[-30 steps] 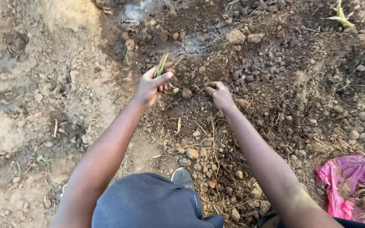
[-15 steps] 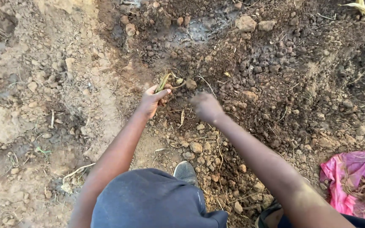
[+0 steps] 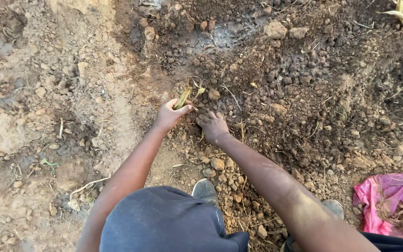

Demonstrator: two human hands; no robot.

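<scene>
Outdoor field plot: tilled clumpy soil (image 3: 304,93), scattered stones (image 3: 276,29)

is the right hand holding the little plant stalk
No, the left hand pinches the plant stalk; the right hand lies flat on the soil beside it.

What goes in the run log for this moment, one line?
left hand: pinching seedling at soil | right hand: fingers pressed into loose soil beside it | pink cloth: lower right
</scene>
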